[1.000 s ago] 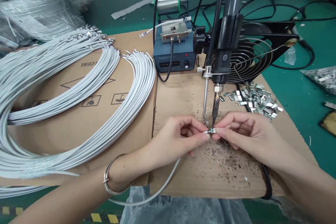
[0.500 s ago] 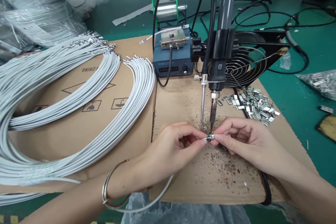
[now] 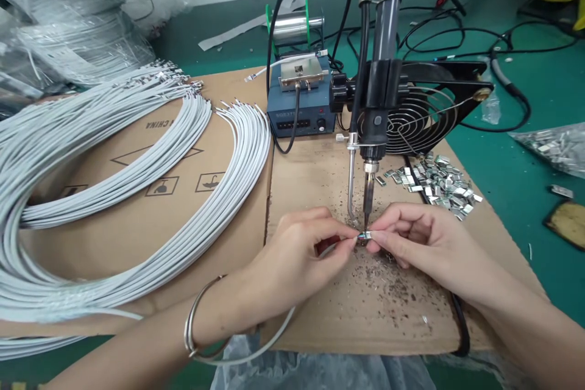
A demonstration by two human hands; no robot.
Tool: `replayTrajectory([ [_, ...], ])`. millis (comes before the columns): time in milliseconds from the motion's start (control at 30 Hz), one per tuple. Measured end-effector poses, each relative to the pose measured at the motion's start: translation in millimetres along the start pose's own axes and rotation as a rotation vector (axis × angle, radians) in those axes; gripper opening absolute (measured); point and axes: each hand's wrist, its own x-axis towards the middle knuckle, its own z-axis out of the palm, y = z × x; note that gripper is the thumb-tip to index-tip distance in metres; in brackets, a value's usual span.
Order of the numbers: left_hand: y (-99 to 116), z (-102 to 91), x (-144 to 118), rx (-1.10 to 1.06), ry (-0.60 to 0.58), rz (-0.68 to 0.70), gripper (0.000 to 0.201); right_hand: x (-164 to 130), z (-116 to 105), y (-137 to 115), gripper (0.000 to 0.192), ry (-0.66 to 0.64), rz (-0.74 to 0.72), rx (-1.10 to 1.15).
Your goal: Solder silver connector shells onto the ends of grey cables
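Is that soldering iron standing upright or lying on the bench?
Upright: the soldering iron hangs clamped, tip pointing down at the small metal connector pinched between the left hand and right hand.

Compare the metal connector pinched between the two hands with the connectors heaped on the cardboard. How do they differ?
The held connector is single; the heaped connectors are many. It sits under the soldering iron tip, pinched by the left hand and right hand; the heaped connectors lie loose, untouched. Both look small and silvery.

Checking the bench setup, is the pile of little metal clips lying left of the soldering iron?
No, the metal clips lie right of the soldering iron.
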Motion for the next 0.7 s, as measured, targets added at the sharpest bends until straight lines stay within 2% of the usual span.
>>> replayTrajectory([
  [167,-0.5,1.1,-0.5,0.056,0.035,0.061,0.018,0.3,-0.1,0.0,0.001,0.010,-0.006,0.005],
  [700,0.8,1.0,-1.8,0.051,0.053,0.071,0.019,-2.4,-1.1,0.3,0.003,0.005,-0.022,0.025],
])
